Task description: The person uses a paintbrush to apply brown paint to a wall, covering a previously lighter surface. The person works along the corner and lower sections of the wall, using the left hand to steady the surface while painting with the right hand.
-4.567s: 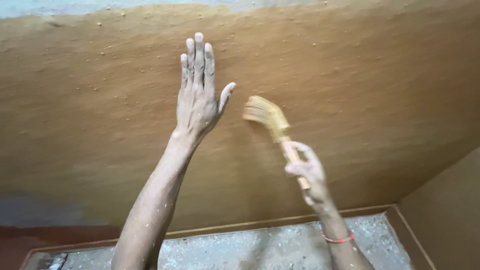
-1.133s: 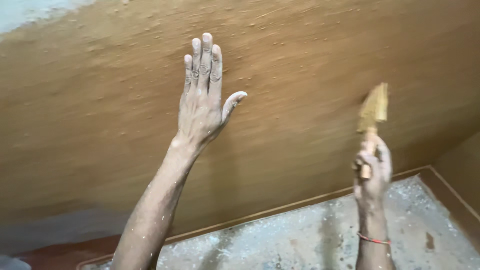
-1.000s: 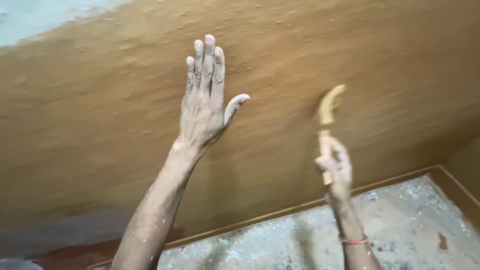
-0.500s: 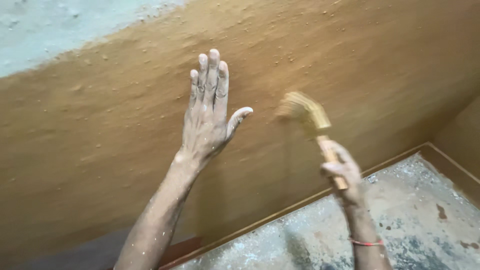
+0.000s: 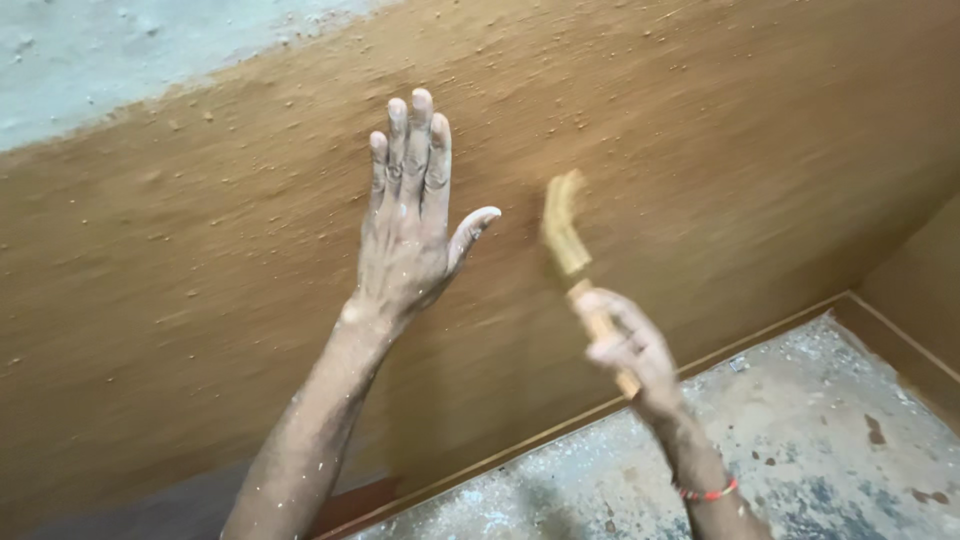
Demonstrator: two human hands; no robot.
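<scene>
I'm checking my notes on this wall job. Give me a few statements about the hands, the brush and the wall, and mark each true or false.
1. The left hand lies open, fingers spread upward against the wall. True.
2. The right hand is empty. False: it grips the handle of a brush.
3. The wall is brown all the way up. False: a pale bluish strip shows at the top left.
4. A red band sits on the right wrist. True.
5. The brush is sharp and still. False: it is blurred.
</scene>
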